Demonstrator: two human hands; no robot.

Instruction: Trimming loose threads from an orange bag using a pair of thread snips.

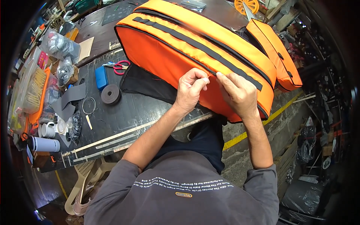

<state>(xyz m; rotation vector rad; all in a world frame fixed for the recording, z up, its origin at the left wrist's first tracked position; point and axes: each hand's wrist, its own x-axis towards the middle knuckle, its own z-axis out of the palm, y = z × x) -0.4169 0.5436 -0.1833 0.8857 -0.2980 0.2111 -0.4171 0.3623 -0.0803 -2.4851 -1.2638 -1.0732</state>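
Workbench (123,112) under orange bag (187,48), cluttered workshop.

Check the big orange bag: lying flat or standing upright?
Lying flat: the orange bag rests on its broad side on the worktable, black strips facing up.

Around you: a crowded dark workbench (123,112).

On it you have red-handled scissors (119,66), a blue block (101,77) and a black tape roll (110,93) near one another, a thin wire ring (89,105) just beside the roll, clear plastic bags (60,47) at the far left, and a white mug (48,129) near a grey flask (44,144).
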